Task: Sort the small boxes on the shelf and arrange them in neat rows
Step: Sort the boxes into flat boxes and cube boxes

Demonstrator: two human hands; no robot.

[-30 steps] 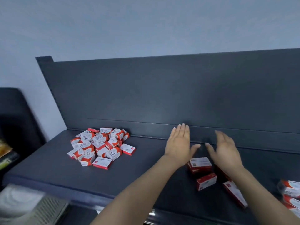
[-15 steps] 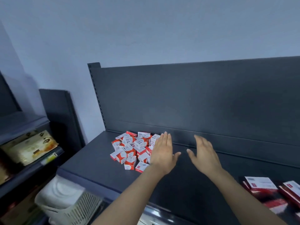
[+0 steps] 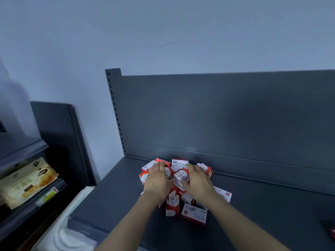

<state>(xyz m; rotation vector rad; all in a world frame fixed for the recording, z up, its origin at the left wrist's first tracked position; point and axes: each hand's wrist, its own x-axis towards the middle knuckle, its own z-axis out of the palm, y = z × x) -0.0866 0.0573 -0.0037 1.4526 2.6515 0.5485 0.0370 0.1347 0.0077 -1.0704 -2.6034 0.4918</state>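
At back-left corner of dark grey metal shelf (image 3: pixel 116 192): jumbled heap of small red-and-white cardboard boxes (image 3: pixel 178 176) | laid flat on heap, gripping nothing: left hand (image 3: pixel 157 180), right hand (image 3: pixel 198 183) | likely corralling strays before lining up rows

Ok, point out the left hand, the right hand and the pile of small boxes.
left hand (image 3: pixel 157 180): head view, back of the hand.
right hand (image 3: pixel 199 184): head view, back of the hand.
pile of small boxes (image 3: pixel 181 175): head view, white box top between the hands.

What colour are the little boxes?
The boxes are red and white; the head view shows it best.
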